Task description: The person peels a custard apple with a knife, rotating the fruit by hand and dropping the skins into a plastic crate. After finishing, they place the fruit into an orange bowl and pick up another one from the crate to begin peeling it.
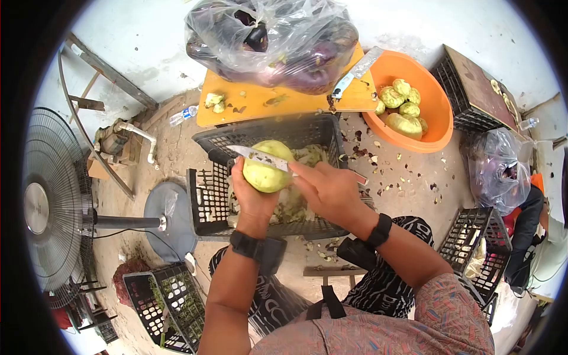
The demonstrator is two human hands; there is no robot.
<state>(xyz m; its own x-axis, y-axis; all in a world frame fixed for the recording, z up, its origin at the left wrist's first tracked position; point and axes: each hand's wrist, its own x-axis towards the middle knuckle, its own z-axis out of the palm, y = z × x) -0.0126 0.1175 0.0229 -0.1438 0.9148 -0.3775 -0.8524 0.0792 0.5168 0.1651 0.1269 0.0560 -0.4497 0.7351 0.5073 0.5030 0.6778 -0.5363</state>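
Note:
My left hand (255,198) is wrapped round the lower left side of a round, pale green peeled vegetable (267,177), holding it over a black crate (266,125). In my right hand (324,188) is a knife (259,157), its blade lying across the upper part of the vegetable with the tip pointing left. The fingers of my right hand are closed near the blade's base, and a reddish handle end shows beyond them. Pale peelings (310,155) lie in the crate beneath both hands.
An orange table (236,109) beyond the crate bears a plastic bag of purple eggplants (296,59) and a cleaver (358,71). An orange basin (441,112) holds several peeled vegetables. A fan (56,201) stands left. Other crates (473,242) are at right and lower left (165,302).

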